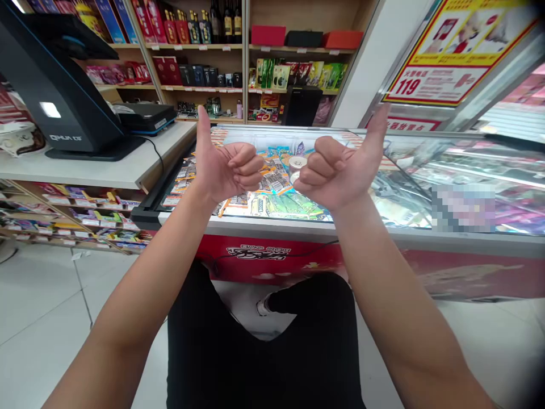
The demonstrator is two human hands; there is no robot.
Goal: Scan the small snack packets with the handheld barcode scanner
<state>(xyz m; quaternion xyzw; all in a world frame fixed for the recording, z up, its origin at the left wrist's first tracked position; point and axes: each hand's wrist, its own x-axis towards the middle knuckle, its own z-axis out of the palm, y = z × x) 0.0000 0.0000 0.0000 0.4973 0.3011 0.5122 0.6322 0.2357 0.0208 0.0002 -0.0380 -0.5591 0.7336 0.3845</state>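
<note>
My left hand [227,167] is raised with its thumb pointing up and the other fingers curled into the palm, nothing in it. Across from it, my right hand [347,165] makes the same thumbs-up shape, also holding nothing. Both are held out in front of a chest freezer [272,226] with a red front panel. Behind and between the hands, the freezer holds packaged ice pops [289,205] in green wrappers, orange-and-brown packets [275,179] and a round tub [297,163]. Parts of these goods are hidden behind my hands.
At left stands a counter [170,142] with a dark checkout terminal [63,108] and a black scale [147,117]. Shelves [196,48] of bottles and boxes line the back. A poster [451,51] hangs at upper right. My black-trousered legs [264,369] are below, close to the freezer.
</note>
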